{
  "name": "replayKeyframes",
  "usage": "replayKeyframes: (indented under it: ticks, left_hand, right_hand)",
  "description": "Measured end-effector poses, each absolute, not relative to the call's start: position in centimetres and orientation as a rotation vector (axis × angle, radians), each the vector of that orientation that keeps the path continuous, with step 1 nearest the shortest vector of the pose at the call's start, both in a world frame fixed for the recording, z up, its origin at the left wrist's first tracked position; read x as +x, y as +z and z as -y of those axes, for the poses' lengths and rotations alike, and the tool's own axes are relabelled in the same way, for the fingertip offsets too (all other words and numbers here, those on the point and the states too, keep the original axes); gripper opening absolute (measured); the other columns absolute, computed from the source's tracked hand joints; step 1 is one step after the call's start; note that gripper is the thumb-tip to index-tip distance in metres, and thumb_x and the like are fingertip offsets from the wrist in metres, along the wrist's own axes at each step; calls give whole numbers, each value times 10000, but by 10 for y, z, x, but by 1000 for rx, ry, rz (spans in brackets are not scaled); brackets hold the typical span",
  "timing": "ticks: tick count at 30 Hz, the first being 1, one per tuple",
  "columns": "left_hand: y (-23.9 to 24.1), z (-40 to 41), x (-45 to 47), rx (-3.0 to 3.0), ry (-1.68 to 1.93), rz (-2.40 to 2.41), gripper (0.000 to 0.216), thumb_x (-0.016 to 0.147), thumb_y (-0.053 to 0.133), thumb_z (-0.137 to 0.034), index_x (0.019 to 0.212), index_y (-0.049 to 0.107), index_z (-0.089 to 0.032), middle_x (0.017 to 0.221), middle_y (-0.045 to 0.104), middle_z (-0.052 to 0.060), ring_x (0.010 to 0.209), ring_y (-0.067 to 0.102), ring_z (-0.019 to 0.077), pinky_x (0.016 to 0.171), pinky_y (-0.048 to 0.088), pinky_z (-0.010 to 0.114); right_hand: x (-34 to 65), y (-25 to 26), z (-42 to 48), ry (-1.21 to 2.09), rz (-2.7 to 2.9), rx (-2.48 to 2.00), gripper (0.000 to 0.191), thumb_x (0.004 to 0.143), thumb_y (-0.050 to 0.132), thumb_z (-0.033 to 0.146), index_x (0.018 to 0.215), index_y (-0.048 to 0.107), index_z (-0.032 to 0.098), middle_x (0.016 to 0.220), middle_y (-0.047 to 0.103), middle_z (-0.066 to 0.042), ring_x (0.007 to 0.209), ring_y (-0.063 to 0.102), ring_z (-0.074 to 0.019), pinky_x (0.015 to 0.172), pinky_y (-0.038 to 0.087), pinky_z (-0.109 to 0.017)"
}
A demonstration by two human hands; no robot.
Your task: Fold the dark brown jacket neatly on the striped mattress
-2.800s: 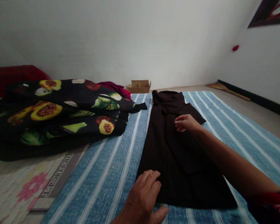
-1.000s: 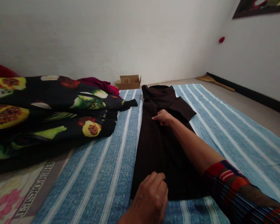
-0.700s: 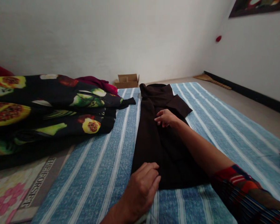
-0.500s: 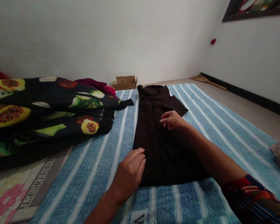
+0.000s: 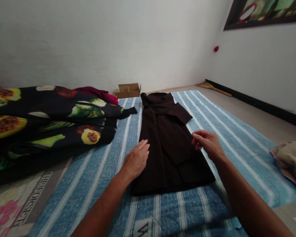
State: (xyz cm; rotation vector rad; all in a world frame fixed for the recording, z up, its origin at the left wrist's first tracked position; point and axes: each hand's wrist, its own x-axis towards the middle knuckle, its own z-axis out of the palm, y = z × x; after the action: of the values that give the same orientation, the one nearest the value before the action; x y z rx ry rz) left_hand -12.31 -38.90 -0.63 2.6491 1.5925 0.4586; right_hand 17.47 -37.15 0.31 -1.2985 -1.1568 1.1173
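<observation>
Garment [image 5: 167, 138] on mat [image 5: 236, 131], cloth pile [image 5: 51, 121] left, box [image 5: 128, 90] behind

Outstretched left hand [image 5: 136, 160] flat, right hand [image 5: 207, 143] pinching.

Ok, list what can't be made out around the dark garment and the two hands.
All in the head view:
- Whether the right hand pinches the dark garment: its curled fingers hide the contact.
- The garment's folds under the left hand: covered by the palm, and the fabric is too dark.
- The lettering on the striped sheet: cut off by the bottom edge.
- The beige cloth: cut off by the right edge.
</observation>
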Motion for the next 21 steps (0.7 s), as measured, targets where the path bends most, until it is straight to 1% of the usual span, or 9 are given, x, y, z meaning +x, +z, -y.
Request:
replayKeyframes:
  ticks: [6, 10, 16, 21]
  left_hand:
    - [-6, 350, -133, 2602, 433, -1652, 411, 888, 277, -211, 1196, 506, -61, 1347, 457, 167, 1277, 388, 221, 1067, 330, 389]
    - [-14, 341, -136, 2593, 400, -1674, 417, 894, 286, -230, 1226, 484, -73, 1376, 427, 156, 1297, 358, 220, 1077, 307, 390]
    - [-26, 338, -129, 2580, 341, -1758, 444, 909, 325, -286, 1291, 425, -84, 1423, 362, 158, 1337, 278, 234, 1072, 296, 411]
    - [-29, 333, -121, 2512, 285, -1865, 487, 915, 330, -338, 1330, 379, -87, 1448, 311, 165, 1349, 237, 254, 1065, 278, 449]
  right_hand:
    - [188, -8, 393, 949, 966, -1318, 293, 687, 683, 406, 773, 625, 131, 543, 625, -13, 389, 504, -92, 387, 375, -203]
    - [194, -15, 407, 844, 927, -1366, 309, 688, 679, 425, 778, 626, 134, 564, 627, -17, 425, 518, -101, 421, 403, -215]
    - [181, -21, 417, 933, 1024, -1428, 353, 696, 652, 479, 827, 627, 151, 597, 629, -18, 470, 534, -121, 464, 429, -235]
    - [156, -19, 412, 988, 1236, -1401, 287, 735, 591, 462, 822, 632, 192, 601, 616, -5, 489, 545, -140, 480, 437, -252]
